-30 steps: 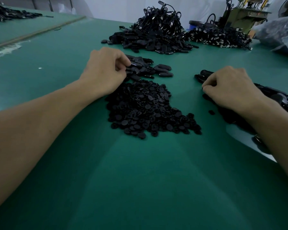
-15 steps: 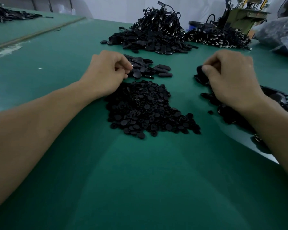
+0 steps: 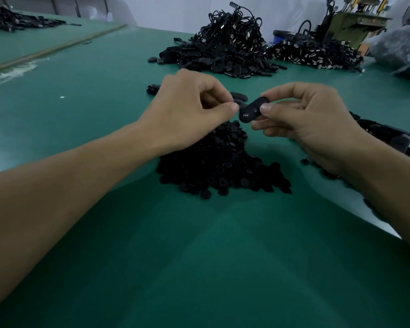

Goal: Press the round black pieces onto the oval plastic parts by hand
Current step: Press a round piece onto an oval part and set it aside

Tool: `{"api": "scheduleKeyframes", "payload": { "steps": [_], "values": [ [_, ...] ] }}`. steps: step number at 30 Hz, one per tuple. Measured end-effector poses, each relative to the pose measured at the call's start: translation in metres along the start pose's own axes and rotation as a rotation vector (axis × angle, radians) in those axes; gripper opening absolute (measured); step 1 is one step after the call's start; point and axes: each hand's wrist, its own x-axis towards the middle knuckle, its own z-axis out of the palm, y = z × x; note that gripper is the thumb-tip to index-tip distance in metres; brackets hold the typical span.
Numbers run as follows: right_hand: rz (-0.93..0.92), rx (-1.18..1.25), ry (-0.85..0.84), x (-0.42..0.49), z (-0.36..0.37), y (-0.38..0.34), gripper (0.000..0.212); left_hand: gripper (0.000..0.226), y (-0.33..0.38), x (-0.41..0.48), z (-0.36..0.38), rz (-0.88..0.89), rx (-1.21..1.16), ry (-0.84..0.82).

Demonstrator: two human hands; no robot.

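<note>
Pinching the oval part at frame centre in right hand thumb and forefinger, face showing for pressing, just above the round pieces. Curling left hand fingertips at its end, contents hidden.

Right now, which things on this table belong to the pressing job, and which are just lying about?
Job: oval plastic part, pinched by the right hand; left hand at its end; pile of round black pieces; spare oval parts behind the hands.
Lying about: big cable heap; smaller heap; green machine; plastic bag.
</note>
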Motion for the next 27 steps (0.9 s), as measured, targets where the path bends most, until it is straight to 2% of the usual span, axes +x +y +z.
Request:
{"api": "scheduleKeyframes", "payload": {
  "steps": [5, 7, 11, 14, 17, 20, 24, 27],
  "values": [
    [-0.036, 0.027, -0.077, -0.003, 0.003, -0.004, 0.008, 0.008, 0.006, -0.002, 0.001, -0.012, -0.092, -0.056],
    [-0.077, -0.032, -0.083, -0.004, 0.003, -0.004, 0.009, 0.004, 0.008, -0.001, 0.001, -0.009, -0.112, -0.048],
    [-0.201, -0.699, 0.073, 0.000, -0.016, 0.001, 0.023, 0.012, -0.005, 0.006, -0.006, -0.134, -0.088, 0.130],
    [-0.110, -0.982, 0.096, 0.003, -0.037, -0.001, 0.026, 0.012, -0.027, 0.008, -0.020, -0.282, 0.037, 0.206],
    [0.032, -1.033, -0.023, 0.003, -0.048, -0.005, 0.012, 0.009, -0.045, 0.010, -0.027, -0.359, 0.192, 0.161],
    [0.074, -1.051, -0.113, 0.003, -0.049, -0.003, 0.011, 0.013, -0.051, 0.014, -0.026, -0.410, 0.216, 0.160],
    [-0.020, -1.108, -0.073, 0.007, -0.050, 0.001, 0.011, 0.026, -0.051, 0.018, -0.023, -0.412, 0.195, 0.141],
    [-0.119, -1.075, 0.047, 0.007, -0.047, 0.003, 0.014, 0.033, -0.052, 0.020, -0.022, -0.417, 0.118, 0.167]
  ]
}}
